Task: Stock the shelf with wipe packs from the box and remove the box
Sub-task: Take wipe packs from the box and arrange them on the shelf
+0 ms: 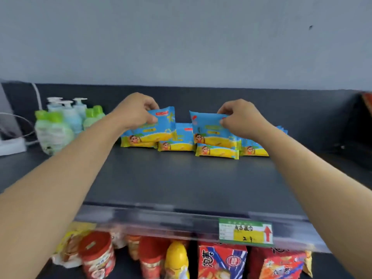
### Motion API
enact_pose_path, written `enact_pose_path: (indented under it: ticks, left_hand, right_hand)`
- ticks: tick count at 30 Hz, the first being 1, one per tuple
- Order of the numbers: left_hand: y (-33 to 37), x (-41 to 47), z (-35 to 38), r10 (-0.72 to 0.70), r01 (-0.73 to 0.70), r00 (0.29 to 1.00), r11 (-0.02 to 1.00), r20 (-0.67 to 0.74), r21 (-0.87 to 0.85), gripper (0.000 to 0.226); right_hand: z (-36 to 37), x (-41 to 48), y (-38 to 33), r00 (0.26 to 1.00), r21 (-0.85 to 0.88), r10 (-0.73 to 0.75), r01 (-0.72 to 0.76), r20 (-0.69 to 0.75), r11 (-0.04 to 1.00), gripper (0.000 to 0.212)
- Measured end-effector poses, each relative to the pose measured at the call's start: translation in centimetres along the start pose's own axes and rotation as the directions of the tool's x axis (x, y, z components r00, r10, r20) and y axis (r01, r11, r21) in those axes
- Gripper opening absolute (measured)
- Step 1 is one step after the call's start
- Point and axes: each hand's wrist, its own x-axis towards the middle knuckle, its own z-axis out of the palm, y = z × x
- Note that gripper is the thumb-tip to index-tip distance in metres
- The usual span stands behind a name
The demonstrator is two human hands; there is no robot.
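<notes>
Your left forearm [50, 198] is filling the near corner, reaching up over the clear price rail [161, 218] of the shelf [181, 182], while jars and snack bags [221, 260] are showing on the level beneath. Far left on the shelf, a cluster of pump bottles [60, 121] is standing well apart from your work. Your left grip [134, 111] is clamping the top edge of a wipe pack [161, 125], fingers and thumb curled round it, and is holding it upright at the left end of the row; whether its lower edge is resting on the shelf or on another pack is hard to tell. Just right of it, a flat pack [177, 146] is lying between the two held ones. Your right grip [241, 117] is pinching the top of a second wipe pack [207, 125], standing it over another lying pack [217, 153], and a short stack [255, 150] is sitting just beside your right wrist. Stocking is looking well under way: several packs are sitting at the back of the shelf and two are going in now. The box is not showing anywhere, so you cannot tell how many packs are waiting, and removing it is looking like the step left.
</notes>
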Motion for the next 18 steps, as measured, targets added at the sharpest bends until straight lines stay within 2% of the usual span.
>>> enact_pose_path:
  ticks: [7,15,18]
  left_hand:
    - [-8.0,3.3,0.6,-0.054,0.05,0.998,0.992,0.036,0.117,0.028]
    - [-12.6,7.4,3.0,-0.086,0.078,0.995,0.989,0.06,0.128,0.033]
    - [-13.1,8.4,3.8,-0.068,0.064,0.997,0.99,0.033,0.123,0.033]
  right_hand:
    - [7.2,4.3,-2.4,0.995,0.029,0.034,-0.036,0.096,0.999,0.029]
    - [11.6,6.6,-2.6,0.975,-0.105,0.102,-0.082,0.196,0.991,0.032]
    - [12.5,7.1,-2.4,0.979,-0.189,0.115,-0.083,0.167,0.979,0.037]
